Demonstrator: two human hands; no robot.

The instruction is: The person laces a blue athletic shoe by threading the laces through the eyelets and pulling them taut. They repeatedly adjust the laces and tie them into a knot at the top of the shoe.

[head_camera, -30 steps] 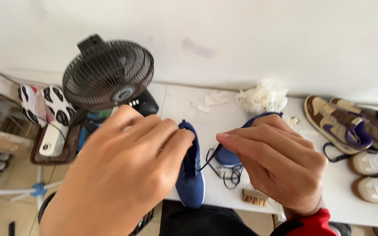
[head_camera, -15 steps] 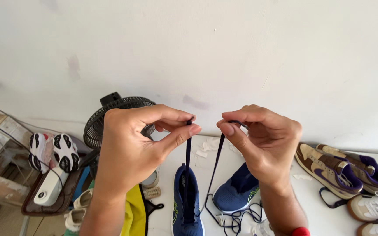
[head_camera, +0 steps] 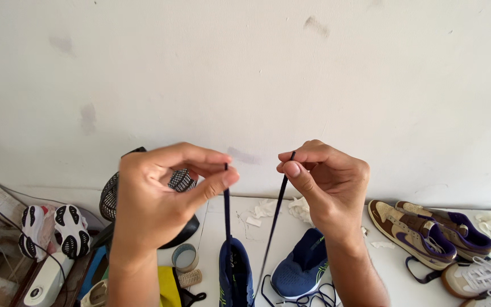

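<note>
My left hand (head_camera: 163,196) and my right hand (head_camera: 322,185) are raised in front of the wall, each pinching one end of a dark blue shoelace (head_camera: 227,211). The two lace ends run down taut to a navy blue sneaker (head_camera: 235,274) standing below my left hand on the white table (head_camera: 359,267). A second navy sneaker (head_camera: 298,267) lies beside it under my right wrist, with loose dark lace around it.
A black fan (head_camera: 180,182) stands behind my left hand. A brown and purple pair of sneakers (head_camera: 427,230) and white sneakers (head_camera: 478,278) lie at the right. A roll of tape (head_camera: 184,257), white paper scraps (head_camera: 299,207) and black-and-white shoes (head_camera: 52,230) sit around.
Both hands have lifted from the sneaker up to eye level, pulling the lace ends upward and taut. The view has tilted up toward the wall.
</note>
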